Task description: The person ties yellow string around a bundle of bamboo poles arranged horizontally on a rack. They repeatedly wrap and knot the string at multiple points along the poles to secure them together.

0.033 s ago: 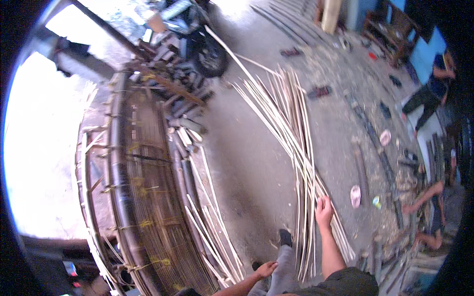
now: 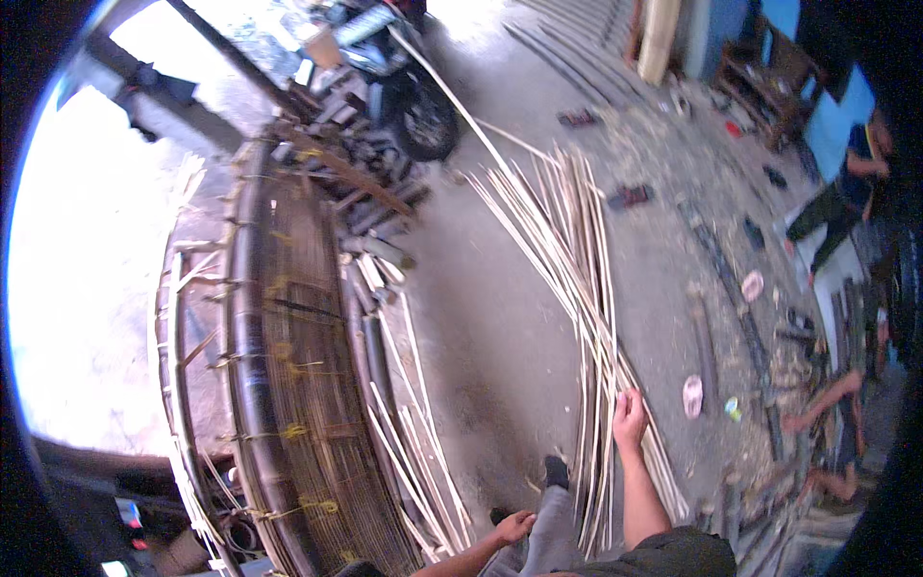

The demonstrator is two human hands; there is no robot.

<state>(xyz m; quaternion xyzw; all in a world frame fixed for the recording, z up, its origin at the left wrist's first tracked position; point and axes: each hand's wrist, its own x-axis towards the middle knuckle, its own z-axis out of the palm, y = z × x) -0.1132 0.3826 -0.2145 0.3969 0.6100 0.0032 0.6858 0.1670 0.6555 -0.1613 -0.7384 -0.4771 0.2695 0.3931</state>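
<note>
On concrete floor [image 2: 500,317], right hand [image 2: 630,415] grips bamboo strips [image 2: 577,279].

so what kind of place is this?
Probably an open bamboo craft yard: long split bamboo strips lie on the concrete floor under the right hand, beside a large woven bamboo frame and a parked motorbike.

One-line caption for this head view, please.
Right hand grasps long pale bamboo strips on the concrete floor; left hand hangs free beside woven bamboo panel.

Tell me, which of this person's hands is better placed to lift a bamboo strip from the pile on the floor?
The right hand, probably: it already rests on the bamboo strips. The left hand hangs lower, beside the leg, off the pile.
</note>
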